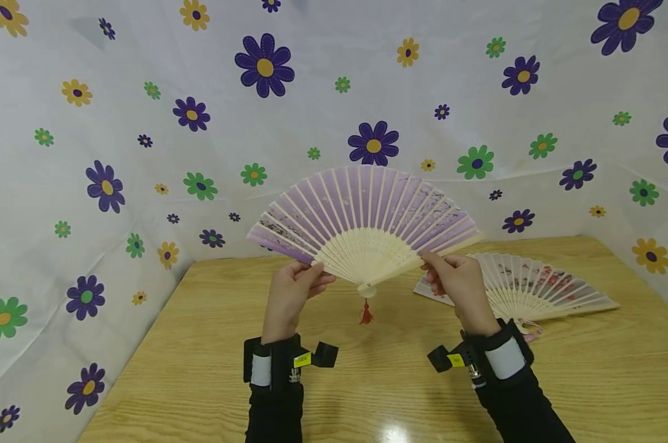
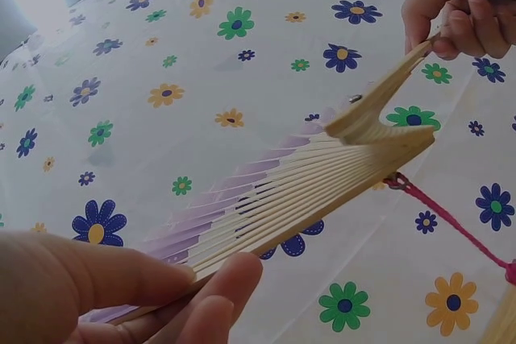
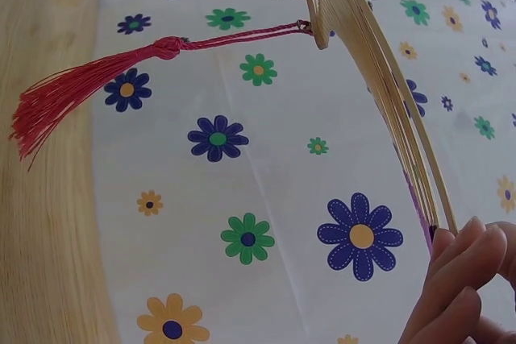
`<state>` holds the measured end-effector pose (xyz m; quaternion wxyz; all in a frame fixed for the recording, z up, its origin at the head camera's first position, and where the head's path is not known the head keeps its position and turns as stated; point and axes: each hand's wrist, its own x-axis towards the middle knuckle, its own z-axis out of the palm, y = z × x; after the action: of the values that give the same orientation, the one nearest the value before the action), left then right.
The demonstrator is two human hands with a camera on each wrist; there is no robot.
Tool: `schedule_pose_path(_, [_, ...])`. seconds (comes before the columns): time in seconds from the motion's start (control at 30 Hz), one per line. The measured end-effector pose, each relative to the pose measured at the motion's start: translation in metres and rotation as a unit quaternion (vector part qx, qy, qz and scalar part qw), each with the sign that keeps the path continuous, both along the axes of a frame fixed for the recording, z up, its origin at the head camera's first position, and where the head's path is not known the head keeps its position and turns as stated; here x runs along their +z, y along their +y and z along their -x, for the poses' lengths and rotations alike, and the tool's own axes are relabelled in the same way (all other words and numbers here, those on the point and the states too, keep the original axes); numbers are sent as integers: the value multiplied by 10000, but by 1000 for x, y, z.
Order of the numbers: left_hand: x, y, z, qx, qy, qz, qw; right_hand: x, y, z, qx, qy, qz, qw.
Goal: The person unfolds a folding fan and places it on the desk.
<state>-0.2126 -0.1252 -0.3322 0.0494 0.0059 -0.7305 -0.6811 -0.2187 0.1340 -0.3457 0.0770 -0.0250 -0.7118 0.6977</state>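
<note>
White sheeting printed with purple, green and yellow flowers (image 1: 264,64) fills the top and both sides of the head view, hung as a backdrop around a light wooden table (image 1: 212,369) that takes up the lower half. On the table at centre right lies a second fan (image 1: 539,286), spread open, pale with reddish print, flat on the wood and partly hidden behind the right hand. Nothing stands between the camera and the held fan. Purple fan (image 1: 364,215) sits at frame centre, held up above the table, fully spread, upright, its pale wooden ribs converging on a pivot at the bottom; a red tassel (image 1: 366,314) hangs from the pivot on a cord. Left hand (image 1: 292,295), lower centre-left, pinches the outermost rib on the fan's left edge between thumb and curled fingers; the left wrist view shows the thumb on top of the rib stack and the fingertips (image 2: 230,275) beneath. Right hand (image 1: 458,283), lower centre-right, pinches the opposite outer rib the same way, fingers curled round it; in the right wrist view its fingers (image 3: 459,267) close on the rib ends at lower right while the tassel trails to the upper left. Both wrists carry black bands with a white strip and a small yellow label (image 1: 302,360); the writing on the labels is too small to read. Dark sleeves cover both forearms.
</note>
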Motion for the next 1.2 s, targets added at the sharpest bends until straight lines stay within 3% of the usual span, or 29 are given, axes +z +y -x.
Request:
schedule_pose_path(0.23, [2,-3,-2,212,87,-1,9997,-3,-7,0,-25,61,367,9993])
schedule_pose_path(0.53, [3,-14,-2,507,-89,-327,9981,-10,-24,1,-14,-144,1111,9937])
schedule_pose_path(0.7, [3,-26,-2,676,-123,-341,9971,-18,-37,1,204,-316,1342,9902])
schedule_pose_path(0.8, [2,-40,-3,721,-186,-63,9972,-26,-48,2,526,-531,1418,9871])
schedule_pose_path(0.93, [-4,-67,-7,586,-484,725,9945,-44,-63,2,1015,-1049,1288,9809])
schedule_pose_path(1.07, [-18,-91,-10,370,-1007,1367,9848,-64,-78,1,1412,-1575,1193,9701])
schedule_pose_path(1.2, [-38,-107,-6,122,-1423,1565,9773,-81,-87,2,1544,-1863,1302,9615])
